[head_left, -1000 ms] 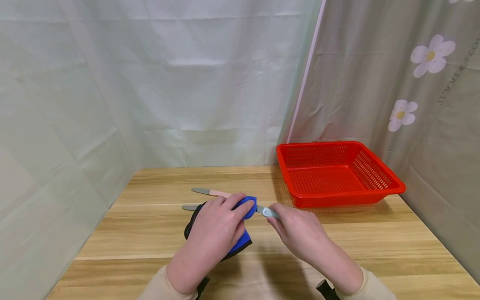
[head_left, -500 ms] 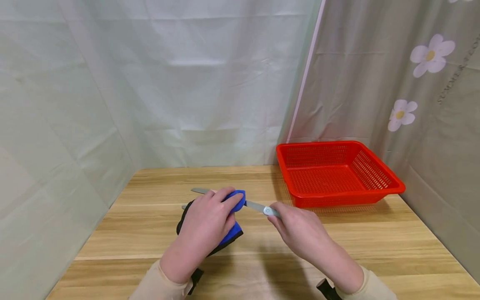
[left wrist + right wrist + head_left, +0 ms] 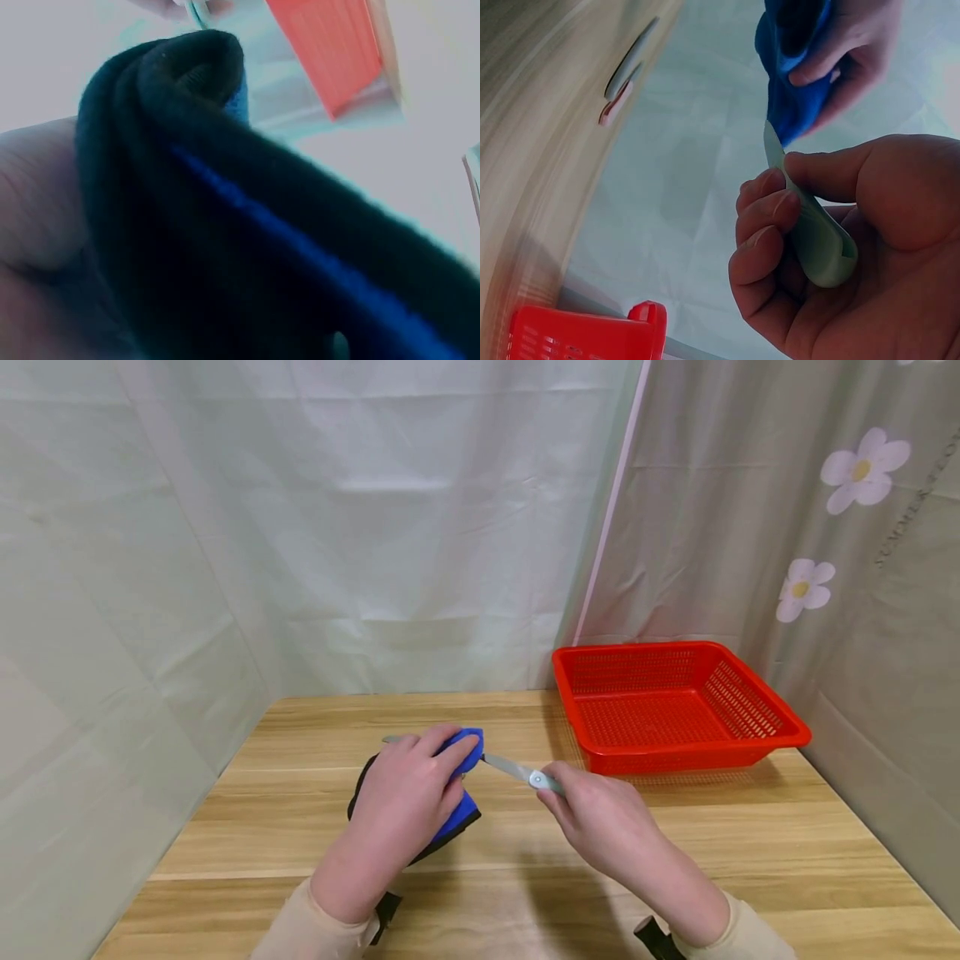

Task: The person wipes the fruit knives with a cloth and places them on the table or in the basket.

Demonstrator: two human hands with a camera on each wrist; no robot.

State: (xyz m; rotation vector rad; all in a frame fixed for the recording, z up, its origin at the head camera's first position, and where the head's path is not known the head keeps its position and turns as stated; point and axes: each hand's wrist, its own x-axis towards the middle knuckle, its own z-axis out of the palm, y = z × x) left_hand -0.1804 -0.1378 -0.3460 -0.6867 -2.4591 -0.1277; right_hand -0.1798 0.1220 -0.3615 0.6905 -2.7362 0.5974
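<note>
My left hand (image 3: 401, 797) grips a bunched blue cloth (image 3: 459, 814) with black edging, held above the table. In the left wrist view the cloth's dark folds (image 3: 180, 202) fill most of the frame. My right hand (image 3: 611, 827) holds a folding knife (image 3: 821, 240) by its pale green handle, thumb on one side and fingers curled round the other. Its blade is out and points left, with the tip right at the cloth's edge. In the right wrist view a grey knife (image 3: 630, 60) and a pink-handled knife (image 3: 616, 103) lie on the table, mostly behind my left hand in the head view.
A red plastic basket (image 3: 585, 760) with slotted sides stands at the back right of the wooden table (image 3: 262, 793). Pale curtains (image 3: 420, 527) hang close behind the table and along both sides.
My left hand has drawn the cloth leftward and slightly away along the blade, so more of the blade shows. My right hand has stayed almost still with the knife.
</note>
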